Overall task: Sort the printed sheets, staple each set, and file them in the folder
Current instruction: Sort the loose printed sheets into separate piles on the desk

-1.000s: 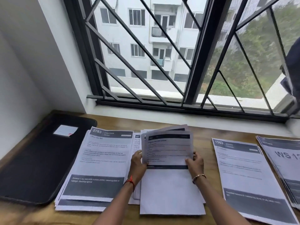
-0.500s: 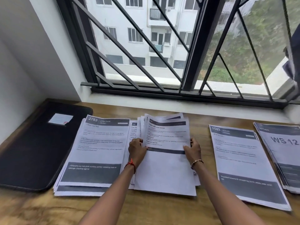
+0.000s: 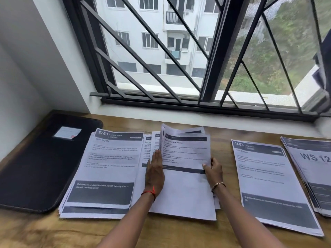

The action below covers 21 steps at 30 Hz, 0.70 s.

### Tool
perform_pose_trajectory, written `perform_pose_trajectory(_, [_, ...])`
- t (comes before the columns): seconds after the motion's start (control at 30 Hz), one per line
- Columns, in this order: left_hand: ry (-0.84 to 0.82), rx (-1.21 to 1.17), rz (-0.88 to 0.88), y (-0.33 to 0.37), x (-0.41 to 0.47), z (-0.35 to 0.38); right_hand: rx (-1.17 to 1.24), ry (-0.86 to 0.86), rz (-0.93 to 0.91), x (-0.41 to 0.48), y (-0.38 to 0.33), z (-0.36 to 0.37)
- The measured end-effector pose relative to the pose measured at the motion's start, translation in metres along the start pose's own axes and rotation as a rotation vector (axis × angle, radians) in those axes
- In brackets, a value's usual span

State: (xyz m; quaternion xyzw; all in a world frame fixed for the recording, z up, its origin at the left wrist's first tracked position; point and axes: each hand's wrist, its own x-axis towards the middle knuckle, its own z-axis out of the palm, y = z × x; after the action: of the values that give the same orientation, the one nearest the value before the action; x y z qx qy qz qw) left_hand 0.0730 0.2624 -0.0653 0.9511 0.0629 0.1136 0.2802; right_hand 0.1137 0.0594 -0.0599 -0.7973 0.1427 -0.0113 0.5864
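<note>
**Two hands on the sheets**

My right hand (image 3: 213,171) pinches the right edge of the raised sheets (image 3: 185,151), thumb on top. My left hand (image 3: 155,171), fingers straight, lies flat against their left edge. The 2763 pile (image 3: 107,169) sits just left of my left hand, the black folder (image 3: 41,158) beyond it.

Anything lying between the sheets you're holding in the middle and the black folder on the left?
Yes. The 2763 pile lies flat on the table between the middle sheets and the folder, so they would have to pass over it. The folder itself looks closed.
</note>
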Motion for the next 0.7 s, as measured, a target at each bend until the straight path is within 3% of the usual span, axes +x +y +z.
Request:
perform_pose_trajectory(0.47, [0.024, -0.152, -0.007, 0.001, 0.013, 0.002, 0.039, 0.02, -0.011, -0.003, -0.002, 0.0])
perform_pose_trajectory(0.7, [-0.129, -0.051, -0.279, 0.009, 0.025, -0.009, 0.066, 0.029, 0.009, -0.006, -0.006, 0.001])
